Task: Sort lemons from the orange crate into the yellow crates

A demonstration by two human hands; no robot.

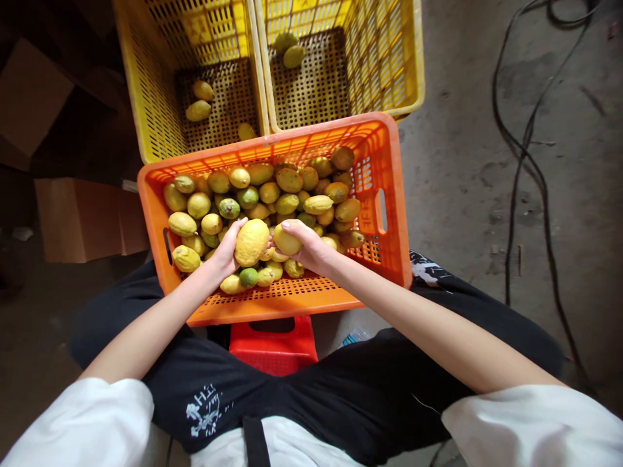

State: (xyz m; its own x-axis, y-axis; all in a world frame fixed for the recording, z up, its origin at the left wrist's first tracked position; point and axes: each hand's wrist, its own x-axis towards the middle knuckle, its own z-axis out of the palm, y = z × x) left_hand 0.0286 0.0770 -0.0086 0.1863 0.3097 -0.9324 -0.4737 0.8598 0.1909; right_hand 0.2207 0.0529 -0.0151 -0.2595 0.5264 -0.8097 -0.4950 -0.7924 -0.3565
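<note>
In my left hand (pixel 228 251) is a large, bumpy yellow lemon (pixel 252 242), held over the orange crate (pixel 292 299). My right hand (pixel 311 248) grips a smaller, smoother yellow lemon (pixel 287 239), its thumb along the top. The two lemons are close together, side by side, above the pile. Below them the crate holds many yellow and greenish lemons (pixel 198 205), some with brown marks. One small green fruit (pixel 248 278) lies near the front of the pile.
Behind the orange crate stand two yellow crates, the left one (pixel 134 97) and the right one (pixel 413 65), with a few lemons in each. A red plastic stool (pixel 272 353) is between my legs. Cardboard boxes (pixel 82 220) lie left; black cables (pixel 525 149) run along the floor at right.
</note>
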